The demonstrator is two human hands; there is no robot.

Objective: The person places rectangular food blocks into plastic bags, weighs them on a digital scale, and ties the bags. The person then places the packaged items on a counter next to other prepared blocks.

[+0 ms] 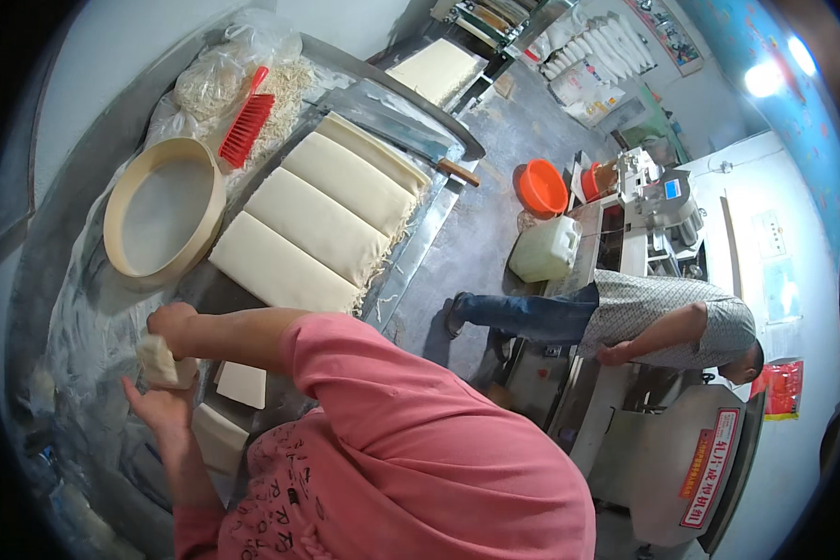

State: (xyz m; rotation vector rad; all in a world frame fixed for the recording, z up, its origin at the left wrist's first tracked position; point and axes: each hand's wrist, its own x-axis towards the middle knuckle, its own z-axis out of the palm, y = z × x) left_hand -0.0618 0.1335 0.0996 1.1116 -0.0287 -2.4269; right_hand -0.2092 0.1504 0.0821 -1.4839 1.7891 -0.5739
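Observation:
A small pale block of stacked dough sheets [161,364] is held between my two hands over the floury worktop. My right hand [171,329] grips its upper side in the picture. My left hand [162,409] supports it from the other side, palm up and thumb spread apart; its fingers are partly hidden by the block. Close to my hands lie a small stack of cut dough squares [242,385] and a thicker pale dough block [218,437], partly covered by my forearm. Large folded dough sheets [315,210] lie in several parallel strips beyond my right forearm.
A round sieve [164,210], a red brush [248,129], a long knife [392,126] and a plastic bag of noodle scraps [210,87] share the worktop. Across the floor, a person [672,318] stands by machines, near an orange basin [542,187] and a jerrycan [546,248].

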